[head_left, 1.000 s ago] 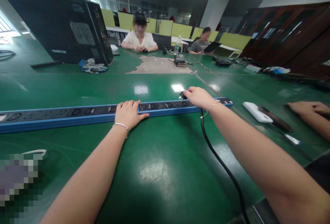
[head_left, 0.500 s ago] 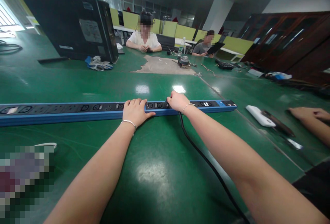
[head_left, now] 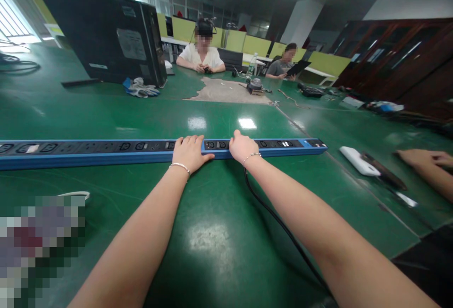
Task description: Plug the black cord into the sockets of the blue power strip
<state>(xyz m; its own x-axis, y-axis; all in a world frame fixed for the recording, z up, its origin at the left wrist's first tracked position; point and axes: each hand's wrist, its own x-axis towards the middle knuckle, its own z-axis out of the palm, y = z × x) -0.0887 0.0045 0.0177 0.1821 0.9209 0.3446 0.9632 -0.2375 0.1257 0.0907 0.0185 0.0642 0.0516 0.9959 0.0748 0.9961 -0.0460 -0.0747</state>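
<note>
A long blue power strip [head_left: 106, 160] with a row of black sockets lies across the green table. My left hand [head_left: 189, 149] grips it near the middle, fingers over the far edge and thumb along the near side. Just to the right, my right hand [head_left: 244, 147] is closed over the strip, at the end of a black power cable [head_left: 276, 213]. The plug itself is hidden inside this fist, so I cannot tell how deep it sits in a socket. From under my right wrist the cable runs down toward the table's near edge.
A black computer case [head_left: 116, 38] stands back left, with work gloves [head_left: 141, 88] beside it. A white device [head_left: 359, 160] and another person's hand [head_left: 421, 157] are at right. Two people sit across the table [head_left: 159, 119]. A blurred-out object [head_left: 42, 237] lies front left.
My right hand has shifted slightly down over the strip, and the black plug that showed beside its fingers is now covered. The left hand keeps its place on the strip. The view has shifted slightly.
</note>
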